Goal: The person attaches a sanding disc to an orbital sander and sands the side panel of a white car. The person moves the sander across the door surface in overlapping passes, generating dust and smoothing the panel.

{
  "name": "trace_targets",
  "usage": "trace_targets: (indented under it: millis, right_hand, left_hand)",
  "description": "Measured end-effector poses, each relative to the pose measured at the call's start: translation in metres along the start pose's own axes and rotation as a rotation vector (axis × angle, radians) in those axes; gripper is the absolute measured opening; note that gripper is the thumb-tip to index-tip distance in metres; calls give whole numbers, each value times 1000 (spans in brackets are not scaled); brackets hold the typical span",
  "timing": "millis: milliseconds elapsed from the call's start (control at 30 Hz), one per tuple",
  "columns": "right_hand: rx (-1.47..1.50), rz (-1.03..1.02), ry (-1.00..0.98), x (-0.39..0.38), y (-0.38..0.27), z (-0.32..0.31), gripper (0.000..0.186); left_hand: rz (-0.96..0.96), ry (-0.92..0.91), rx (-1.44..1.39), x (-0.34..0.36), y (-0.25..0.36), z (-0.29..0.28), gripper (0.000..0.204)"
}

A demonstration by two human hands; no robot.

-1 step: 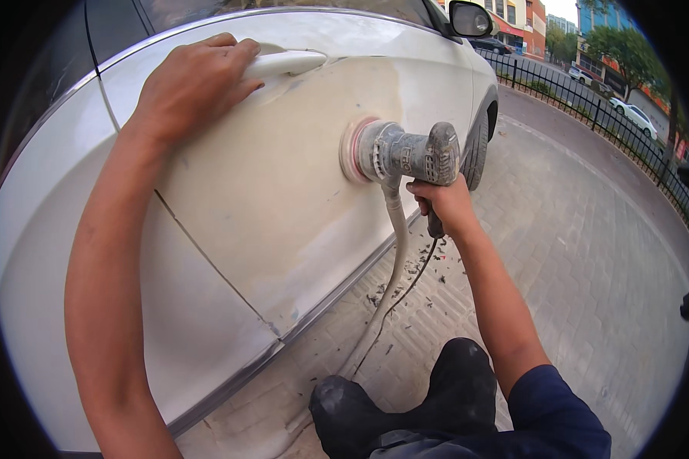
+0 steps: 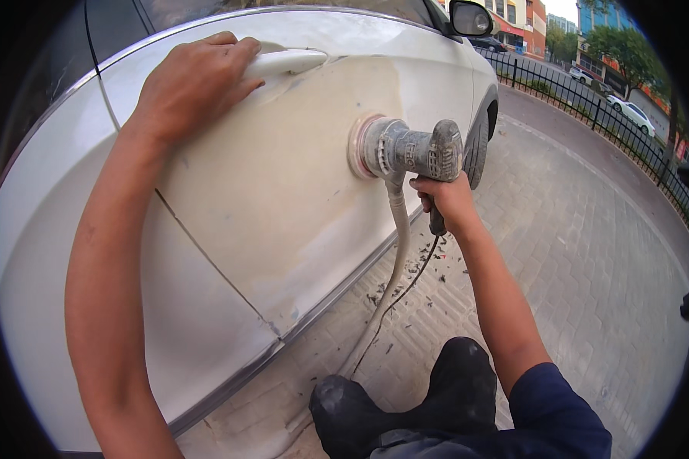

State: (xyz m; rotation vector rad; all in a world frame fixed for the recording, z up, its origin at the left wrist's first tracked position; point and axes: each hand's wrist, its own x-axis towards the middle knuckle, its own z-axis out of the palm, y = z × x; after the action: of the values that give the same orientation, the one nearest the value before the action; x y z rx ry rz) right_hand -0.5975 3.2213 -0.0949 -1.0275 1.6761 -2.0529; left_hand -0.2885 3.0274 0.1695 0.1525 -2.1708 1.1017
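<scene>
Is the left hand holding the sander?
No, the right hand grips the sander, while the left hand is at the door handle.

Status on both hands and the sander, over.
Right hand gripping sander, disc against door. Left hand at handle. Hose and cord hanging below; no obstruction seen at disc.

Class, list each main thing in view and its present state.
White car door, shut, patched beige.
White door handle, left hand over one end.
Grey round-pad power sander, held in right hand, against door.
Pale flexible hose, attached to sander, bent.
Thin black cord, drooping.
</scene>
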Motion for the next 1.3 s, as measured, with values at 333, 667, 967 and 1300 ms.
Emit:
trace_targets:
  millis: [333,667,967,1300]
  right_hand:
    - [75,-16,17,-9,-3,12,11]
    - [65,63,34,-12,5,0,9]
    - [25,-46,-6,1,-20,2,14]
    - [-38,-8,-6,-8,-12,3,16]
  left_hand:
    - [-10,1,22,0,1,-1,33]
    - [-21,-10,-6,-1,2,1,31]
    - [3,-16,36,-1,0,0,37]
    - [-21,14,1,-2,2,1,33]
